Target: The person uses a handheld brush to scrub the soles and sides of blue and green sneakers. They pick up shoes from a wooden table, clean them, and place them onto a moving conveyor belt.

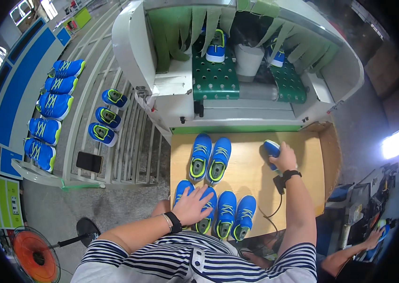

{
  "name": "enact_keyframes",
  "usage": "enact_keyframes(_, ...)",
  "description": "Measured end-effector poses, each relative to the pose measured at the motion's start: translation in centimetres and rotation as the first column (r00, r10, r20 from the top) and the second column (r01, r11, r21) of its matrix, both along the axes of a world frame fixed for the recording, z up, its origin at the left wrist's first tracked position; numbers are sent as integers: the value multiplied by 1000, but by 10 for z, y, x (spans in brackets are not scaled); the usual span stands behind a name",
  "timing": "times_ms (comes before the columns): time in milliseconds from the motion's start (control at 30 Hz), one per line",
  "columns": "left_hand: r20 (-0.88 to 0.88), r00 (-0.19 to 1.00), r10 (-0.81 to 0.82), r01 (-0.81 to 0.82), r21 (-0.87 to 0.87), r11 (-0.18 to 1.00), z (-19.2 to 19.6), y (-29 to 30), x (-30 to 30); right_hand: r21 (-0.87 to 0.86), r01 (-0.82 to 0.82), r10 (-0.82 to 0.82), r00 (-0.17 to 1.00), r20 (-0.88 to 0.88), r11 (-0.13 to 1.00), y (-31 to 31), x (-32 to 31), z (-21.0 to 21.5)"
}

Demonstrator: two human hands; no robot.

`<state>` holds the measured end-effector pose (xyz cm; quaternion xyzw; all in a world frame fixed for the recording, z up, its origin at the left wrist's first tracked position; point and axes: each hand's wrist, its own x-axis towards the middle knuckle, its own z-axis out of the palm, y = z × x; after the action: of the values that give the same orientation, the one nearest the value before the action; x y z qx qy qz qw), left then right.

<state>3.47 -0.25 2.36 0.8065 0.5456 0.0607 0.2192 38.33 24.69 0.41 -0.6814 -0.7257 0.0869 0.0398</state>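
Observation:
My left hand (191,206) lies with fingers spread over two blue sneakers at the near left of the wooden tabletop (251,179), partly covering them. Right of it, a blue sneaker (226,208) and another blue sneaker (246,212) stand side by side, green-edged openings toward me. Behind this row is a pair, a left sneaker (201,151) and a right sneaker (220,155). Toward the right of the tabletop, my right hand (285,159) is closed around a blue sneaker (271,147), whose near part is hidden by my fingers.
A machine with green strip curtains stands behind the tabletop. Sneakers sit on its perforated green belt (216,78). At left, a slatted metal rack (131,122) carries several sneakers and a phone (89,162). An orange fan (37,254) stands near left; another person's hand (374,238) shows at right.

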Motion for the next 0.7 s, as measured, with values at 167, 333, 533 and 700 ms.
enact_keyframes(167,-14,1000,11,-11,-3,1000,-2,-2,0,-542,-92,-468,400,-788,835,-45,-28,22)
enact_keyframes(333,13,1000,-7,7,10,1000,-1,-2,1,-419,-245,-305,394,-867,874,-104,-14,-14)
enact_keyframes(533,58,998,28,-30,29,999,-10,-7,-1,-494,-280,-212,655,-725,823,-176,-26,19)
enact_keyframes(700,54,998,20,-23,47,999,-9,-8,1,-338,-282,2,771,-637,898,-227,-23,-33)
